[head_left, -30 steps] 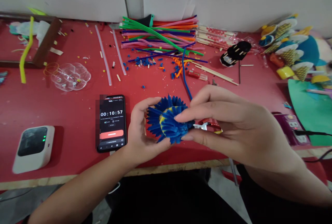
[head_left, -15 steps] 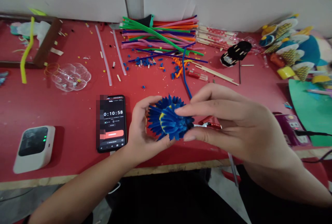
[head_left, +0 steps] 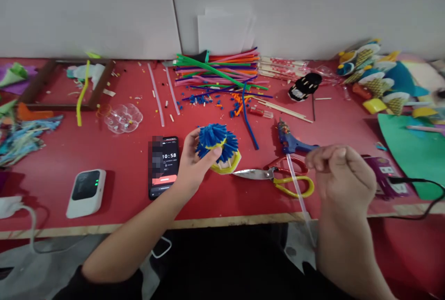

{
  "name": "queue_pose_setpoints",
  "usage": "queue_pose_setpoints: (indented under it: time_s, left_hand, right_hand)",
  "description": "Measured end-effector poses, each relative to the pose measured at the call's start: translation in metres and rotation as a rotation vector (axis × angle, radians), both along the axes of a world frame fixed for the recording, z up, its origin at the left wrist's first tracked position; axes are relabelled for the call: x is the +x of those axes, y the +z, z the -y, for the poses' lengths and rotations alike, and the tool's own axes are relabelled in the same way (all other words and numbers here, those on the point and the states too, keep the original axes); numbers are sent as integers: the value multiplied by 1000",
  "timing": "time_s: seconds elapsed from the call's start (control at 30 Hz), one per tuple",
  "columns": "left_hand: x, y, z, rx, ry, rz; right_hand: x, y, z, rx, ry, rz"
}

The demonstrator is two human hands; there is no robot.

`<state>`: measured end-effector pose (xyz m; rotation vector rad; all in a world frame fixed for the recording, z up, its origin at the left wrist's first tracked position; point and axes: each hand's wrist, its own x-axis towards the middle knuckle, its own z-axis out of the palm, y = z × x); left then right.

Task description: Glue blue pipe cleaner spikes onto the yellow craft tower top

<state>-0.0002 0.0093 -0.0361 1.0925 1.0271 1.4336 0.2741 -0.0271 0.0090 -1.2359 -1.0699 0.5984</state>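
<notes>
My left hand (head_left: 192,165) is wrapped round a blue fringed pipe-cleaner craft piece (head_left: 213,136), its thumb pressed on the front. The piece has a yellow band and spiky blue tufts, over a pale base (head_left: 227,165) with a yellow rim. My right hand (head_left: 342,175) is raised at the right with its fingers curled together; whether anything is in them is hidden. Close by its fingertips is the handle of a blue glue gun (head_left: 290,142), with a clear glue stick (head_left: 299,191) trailing from it. Scissors (head_left: 257,174) with red and yellow handles lie between the hands.
Behind are piled coloured pipe cleaners (head_left: 215,70), cut blue bits (head_left: 200,99) and a loose blue stem (head_left: 250,126). A phone (head_left: 170,170), white device (head_left: 86,193) and clear tray (head_left: 123,118) stand left. A black cord (head_left: 417,181) runs right, near green paper (head_left: 410,151).
My right hand has left the blue piece and moved right, towards the glue gun. My left hand still holds the piece, now turned with its base showing. The camera view has shifted.
</notes>
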Motion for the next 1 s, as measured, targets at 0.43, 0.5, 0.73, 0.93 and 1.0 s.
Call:
queue_pose_setpoints:
  time_s: [0.43, 0.5, 0.73, 0.93, 1.0]
  left_hand:
    - [-6, 0, -18, 30, 164, -245]
    - [-4, 1, -18, 19, 155, -282]
    - [-14, 13, -5, 7, 168, -339]
    - [-48, 35, 43, 16, 335, -233]
    - [-61, 39, 63, 2, 360, -156]
  right_hand:
    - [13, -63, 47, -219, -398, 95]
    - [15, -70, 43, -236, -375, 75]
    - [20, -91, 34, -267, -312, 6]
    - [21, -99, 36, -307, -291, -23]
    - [22, -102, 37, -317, -284, -26]
